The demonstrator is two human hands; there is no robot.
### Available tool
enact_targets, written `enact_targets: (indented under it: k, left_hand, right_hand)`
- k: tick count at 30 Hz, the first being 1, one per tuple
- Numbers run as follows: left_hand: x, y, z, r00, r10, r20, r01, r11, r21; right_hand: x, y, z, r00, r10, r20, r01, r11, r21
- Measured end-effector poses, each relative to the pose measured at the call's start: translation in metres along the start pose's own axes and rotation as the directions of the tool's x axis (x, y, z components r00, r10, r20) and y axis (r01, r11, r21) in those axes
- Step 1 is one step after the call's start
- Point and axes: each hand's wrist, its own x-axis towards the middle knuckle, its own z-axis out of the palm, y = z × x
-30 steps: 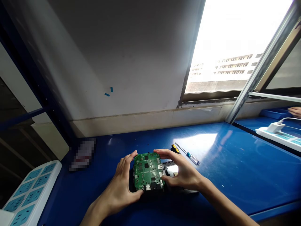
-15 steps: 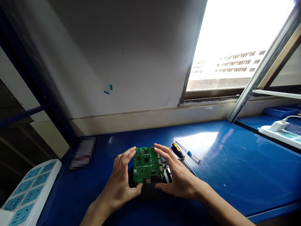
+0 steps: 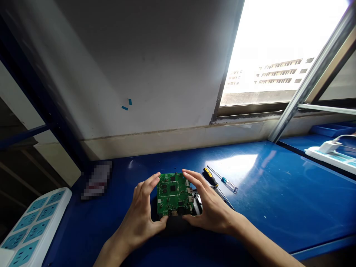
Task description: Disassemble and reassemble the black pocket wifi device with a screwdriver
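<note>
Over a glossy blue table (image 3: 267,218), holding a square green circuit board (image 3: 169,202) by its edges with left hand (image 3: 144,207) and right hand (image 3: 207,207), curving both half-open, probably sparing its top face; having a yellow-and-black-handled screwdriver (image 3: 210,177) lying handy right of the board.

Bare hands (image 3: 141,210), bare slender forearms (image 3: 258,234)

White power strip (image 3: 36,221) at left, two small blue strips (image 3: 124,108) on pale wall (image 3: 172,85), bright window (image 3: 261,44), blue tray (image 3: 332,129)

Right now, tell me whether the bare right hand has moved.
Yes: the right hand shifted left, away from the slim, translucent-blue-handled metal screwdriver.
</note>
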Motion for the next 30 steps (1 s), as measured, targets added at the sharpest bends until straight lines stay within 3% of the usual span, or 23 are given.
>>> enact_targets:
  k: [23, 30]
  left_hand:
    - [-0.001, 0.002, 0.0, 0.999, -0.017, 0.033, 0.017, 1.0, -0.021]
    - [0.003, 0.019, 0.001, 0.997, 0.036, 0.062, -0.044, 0.991, 0.13]
  right_hand:
    - [0.001, 0.001, 0.001, 0.999, -0.027, -0.044, 0.026, 1.0, -0.014]
    - [0.0, 0.002, 0.004, 0.993, -0.078, -0.092, 0.076, 0.997, -0.03]
